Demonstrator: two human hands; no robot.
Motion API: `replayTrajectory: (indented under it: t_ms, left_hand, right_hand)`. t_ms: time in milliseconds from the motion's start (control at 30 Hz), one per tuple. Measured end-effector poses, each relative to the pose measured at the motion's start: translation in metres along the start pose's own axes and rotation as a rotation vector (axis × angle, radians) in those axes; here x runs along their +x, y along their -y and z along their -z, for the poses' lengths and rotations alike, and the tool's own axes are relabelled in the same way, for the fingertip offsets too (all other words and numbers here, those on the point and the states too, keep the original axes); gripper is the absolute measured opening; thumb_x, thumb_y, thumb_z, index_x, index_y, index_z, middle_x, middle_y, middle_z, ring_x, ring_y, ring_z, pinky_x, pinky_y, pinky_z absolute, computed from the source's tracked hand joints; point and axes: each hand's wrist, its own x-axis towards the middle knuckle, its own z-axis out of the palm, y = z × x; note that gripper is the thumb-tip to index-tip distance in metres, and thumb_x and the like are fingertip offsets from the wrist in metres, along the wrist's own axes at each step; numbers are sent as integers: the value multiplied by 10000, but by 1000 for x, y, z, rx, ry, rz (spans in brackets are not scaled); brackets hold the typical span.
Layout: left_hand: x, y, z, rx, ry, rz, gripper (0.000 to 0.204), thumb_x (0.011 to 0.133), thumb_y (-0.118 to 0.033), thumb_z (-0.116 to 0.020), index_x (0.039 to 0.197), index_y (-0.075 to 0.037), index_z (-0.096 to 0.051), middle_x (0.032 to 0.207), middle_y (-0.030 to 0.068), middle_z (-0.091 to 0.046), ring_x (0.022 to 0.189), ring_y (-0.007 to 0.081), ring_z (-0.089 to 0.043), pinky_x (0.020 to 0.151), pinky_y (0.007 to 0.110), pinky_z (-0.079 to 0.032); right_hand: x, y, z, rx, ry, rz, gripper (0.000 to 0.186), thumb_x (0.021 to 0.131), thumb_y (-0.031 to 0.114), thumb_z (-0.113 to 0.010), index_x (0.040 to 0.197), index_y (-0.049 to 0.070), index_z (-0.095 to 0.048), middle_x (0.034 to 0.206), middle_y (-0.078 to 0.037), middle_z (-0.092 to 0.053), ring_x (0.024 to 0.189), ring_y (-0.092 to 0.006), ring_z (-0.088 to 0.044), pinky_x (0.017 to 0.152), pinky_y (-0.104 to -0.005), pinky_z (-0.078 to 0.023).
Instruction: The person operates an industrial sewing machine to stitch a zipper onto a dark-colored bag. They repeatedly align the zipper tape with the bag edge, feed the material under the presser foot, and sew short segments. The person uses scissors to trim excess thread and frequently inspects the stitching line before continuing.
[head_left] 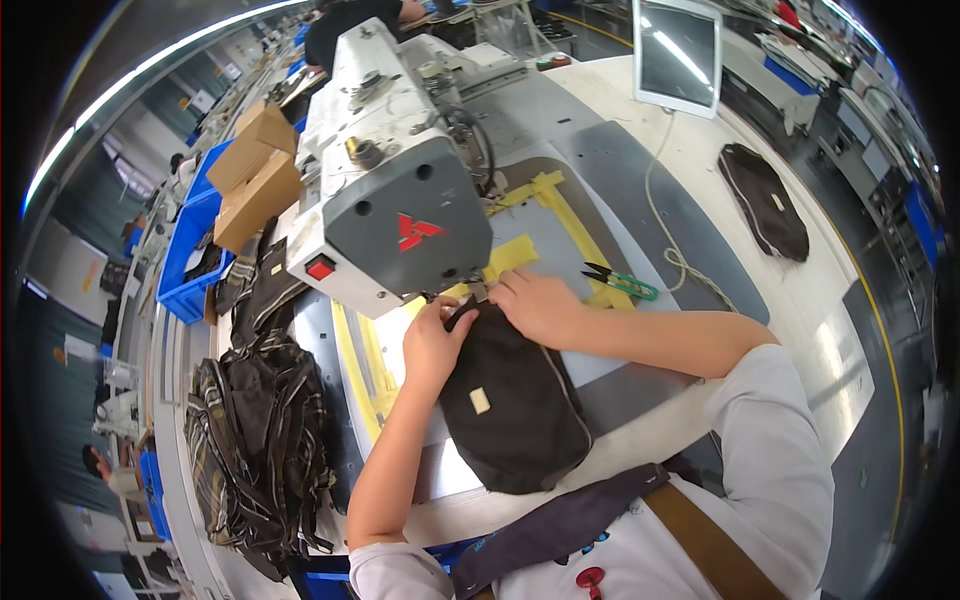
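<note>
A black fabric pouch (515, 400) with a small pale label and a zip along its right side lies under the sewing machine head (385, 215). My left hand (432, 345) pinches the upper left edge of the pouch just below the needle area. My right hand (535, 305) has its fingers bent onto the pouch's top edge, right beside the presser area. The stitching point is partly hidden by my fingers. Yellow tape strips (590, 240) frame the plate beneath, and green-handled thread snips (628, 285) lie to the right of my right hand.
A heap of dark plaid pieces (250, 440) lies at left, near cardboard boxes (255, 180) and a blue bin (180, 300). Another black pouch (765, 205) rests at right, below a white-framed screen (676, 58) with a cable. Co-workers (330, 35) are at other stations.
</note>
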Motion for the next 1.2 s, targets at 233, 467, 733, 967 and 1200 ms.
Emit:
replayTrajectory:
  t_ms: [233,467,733,967,1200]
  left_hand:
    - [-64,-19,19,-288,599,-68,308,841,-138,-630,1122,-14,-647,1000,213,-679,962,353,-653,871,370,-494]
    - [-62,-9,18,-307,681,-119,386,854,-156,-612,1196,22,-618,1126,203,-669,1048,334,-635,941,357,-472]
    - [-60,-2,20,-392,708,-113,391,845,-147,-609,1194,29,-612,1098,204,-674,1011,331,-645,910,356,-481]
    - [-56,1,20,-450,726,-127,350,850,-87,-606,1178,35,-620,1018,121,-697,927,155,-622,869,295,-486]
    - [-54,1,23,-565,776,-59,319,865,-68,-599,1165,35,-625,1006,94,-698,928,120,-609,862,281,-486]
  right_hand:
    - [-78,43,50,200,153,72,301,781,149,-680,1062,75,-602,978,-83,-590,914,-268,-600,719,-371,-509]
    - [-103,-51,71,-245,-78,-198,338,814,166,-661,1109,8,-609,1033,-107,-585,984,-259,-580,785,-345,-507]
    - [-32,-1,87,-217,127,138,184,838,219,-636,930,67,-589,870,-51,-563,824,-220,-589,709,-331,-490]
    - [10,-11,61,-239,157,595,165,839,261,-626,815,110,-567,788,-11,-546,803,-169,-584,680,-304,-474]
    - [9,-16,37,-146,261,531,209,902,309,-585,841,109,-579,771,-24,-591,792,-195,-604,669,-336,-482]
